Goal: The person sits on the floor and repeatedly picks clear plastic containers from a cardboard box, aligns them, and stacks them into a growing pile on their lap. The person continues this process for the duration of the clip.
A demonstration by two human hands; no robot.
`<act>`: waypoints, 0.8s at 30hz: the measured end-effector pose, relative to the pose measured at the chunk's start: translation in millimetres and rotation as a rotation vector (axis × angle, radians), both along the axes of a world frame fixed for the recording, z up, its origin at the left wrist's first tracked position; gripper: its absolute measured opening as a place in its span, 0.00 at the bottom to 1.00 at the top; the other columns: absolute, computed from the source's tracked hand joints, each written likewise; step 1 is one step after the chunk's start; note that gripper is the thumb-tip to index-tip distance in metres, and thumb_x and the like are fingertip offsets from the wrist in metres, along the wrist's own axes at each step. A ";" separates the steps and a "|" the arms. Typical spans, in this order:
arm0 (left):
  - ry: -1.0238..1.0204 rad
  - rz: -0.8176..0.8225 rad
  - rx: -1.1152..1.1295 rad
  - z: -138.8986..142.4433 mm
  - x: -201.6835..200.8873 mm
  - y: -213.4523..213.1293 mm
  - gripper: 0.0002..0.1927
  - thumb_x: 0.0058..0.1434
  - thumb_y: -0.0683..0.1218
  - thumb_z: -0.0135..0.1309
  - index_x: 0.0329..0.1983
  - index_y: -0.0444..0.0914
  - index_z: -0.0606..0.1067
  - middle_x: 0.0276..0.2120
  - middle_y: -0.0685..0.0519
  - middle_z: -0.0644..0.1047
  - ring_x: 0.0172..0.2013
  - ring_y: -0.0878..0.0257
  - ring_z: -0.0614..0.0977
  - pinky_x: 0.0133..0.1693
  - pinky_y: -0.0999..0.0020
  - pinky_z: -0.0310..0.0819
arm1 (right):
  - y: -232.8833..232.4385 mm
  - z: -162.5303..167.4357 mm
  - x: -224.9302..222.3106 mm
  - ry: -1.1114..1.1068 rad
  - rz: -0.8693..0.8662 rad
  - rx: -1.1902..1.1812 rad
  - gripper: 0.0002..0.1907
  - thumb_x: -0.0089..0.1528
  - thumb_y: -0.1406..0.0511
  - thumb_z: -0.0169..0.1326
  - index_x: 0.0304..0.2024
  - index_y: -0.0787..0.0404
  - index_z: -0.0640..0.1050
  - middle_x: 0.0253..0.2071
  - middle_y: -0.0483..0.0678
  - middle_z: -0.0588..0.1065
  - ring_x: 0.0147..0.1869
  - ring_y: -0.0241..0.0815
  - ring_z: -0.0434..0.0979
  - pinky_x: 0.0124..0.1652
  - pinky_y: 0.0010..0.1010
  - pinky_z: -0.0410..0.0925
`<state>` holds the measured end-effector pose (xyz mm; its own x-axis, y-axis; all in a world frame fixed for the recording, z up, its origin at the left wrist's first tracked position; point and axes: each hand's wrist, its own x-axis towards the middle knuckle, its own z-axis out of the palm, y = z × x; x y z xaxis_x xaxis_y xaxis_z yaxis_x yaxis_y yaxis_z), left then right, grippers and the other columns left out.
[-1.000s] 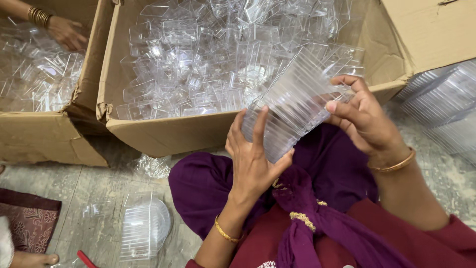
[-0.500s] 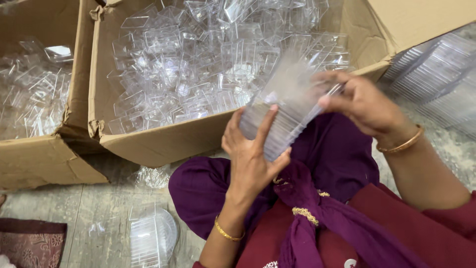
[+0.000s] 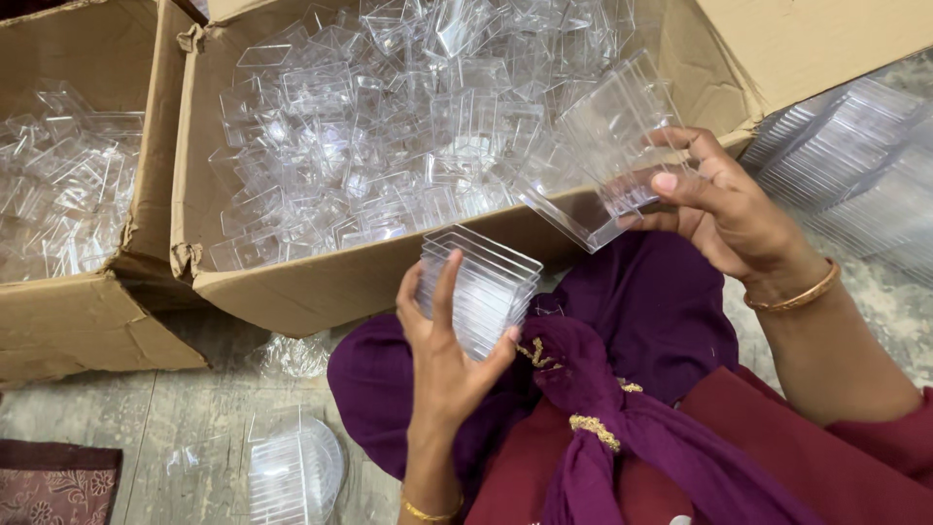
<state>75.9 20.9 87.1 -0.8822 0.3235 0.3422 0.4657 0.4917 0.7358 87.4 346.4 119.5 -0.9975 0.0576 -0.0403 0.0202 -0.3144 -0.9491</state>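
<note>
Our left hand (image 3: 449, 352) curls around a stack of clear cups (image 3: 478, 288) over the lap. Our right hand (image 3: 724, 209) pinches a second clear stack (image 3: 607, 151) above the cardboard box (image 3: 321, 284) edge.

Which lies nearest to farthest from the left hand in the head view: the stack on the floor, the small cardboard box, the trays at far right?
From the left hand:
1. Stack on the floor, lower left.
2. Small cardboard box, far left.
3. Trays at far right, upper right.
</note>
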 end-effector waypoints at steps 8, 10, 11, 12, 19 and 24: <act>0.200 -0.070 -0.113 -5.2 4.8 26.2 0.56 0.48 0.59 0.70 0.78 0.54 0.54 0.70 0.35 0.56 0.70 0.37 0.58 0.66 0.37 0.51 | -32.5 -15.7 3.0 -0.138 0.085 0.337 0.34 0.59 0.63 0.60 0.66 0.62 0.65 0.51 0.57 0.77 0.53 0.45 0.79 0.52 0.37 0.73; 0.223 -0.081 -0.160 -6.3 4.4 35.3 0.56 0.47 0.59 0.70 0.78 0.55 0.55 0.69 0.34 0.56 0.69 0.37 0.58 0.66 0.37 0.51 | -30.9 -19.3 8.5 -0.135 0.064 0.533 0.35 0.57 0.63 0.62 0.65 0.61 0.65 0.50 0.55 0.77 0.53 0.42 0.78 0.51 0.36 0.72; 0.236 -0.083 -0.195 -7.0 3.5 39.2 0.56 0.46 0.58 0.70 0.77 0.56 0.56 0.68 0.33 0.56 0.69 0.37 0.58 0.65 0.37 0.52 | -27.6 -19.4 10.8 -0.127 0.064 0.618 0.35 0.57 0.64 0.63 0.64 0.62 0.66 0.50 0.54 0.76 0.53 0.41 0.77 0.50 0.36 0.72; 0.248 -0.085 -0.233 -7.7 2.4 41.1 0.55 0.46 0.58 0.70 0.77 0.57 0.57 0.68 0.33 0.56 0.68 0.36 0.57 0.65 0.37 0.53 | -23.1 -18.6 12.9 -0.120 0.064 0.700 0.35 0.56 0.64 0.64 0.63 0.62 0.66 0.50 0.53 0.75 0.53 0.40 0.77 0.50 0.36 0.72; 0.211 0.130 -0.052 -2.6 -2.2 -4.4 0.54 0.49 0.55 0.69 0.78 0.56 0.54 0.69 0.38 0.50 0.71 0.38 0.55 0.70 0.42 0.60 | -9.0 -19.8 4.3 0.181 -0.265 0.069 0.32 0.62 0.68 0.64 0.65 0.63 0.66 0.57 0.51 0.69 0.60 0.42 0.75 0.61 0.36 0.74; 0.348 0.503 0.020 34.3 24.9 -71.6 0.54 0.60 0.61 0.63 0.83 0.60 0.45 0.68 0.40 0.47 0.73 0.45 0.54 0.66 0.48 0.67 | -29.5 -43.2 -8.3 -0.030 -0.081 0.001 0.28 0.59 0.71 0.61 0.61 0.67 0.69 0.55 0.51 0.72 0.58 0.42 0.76 0.56 0.37 0.75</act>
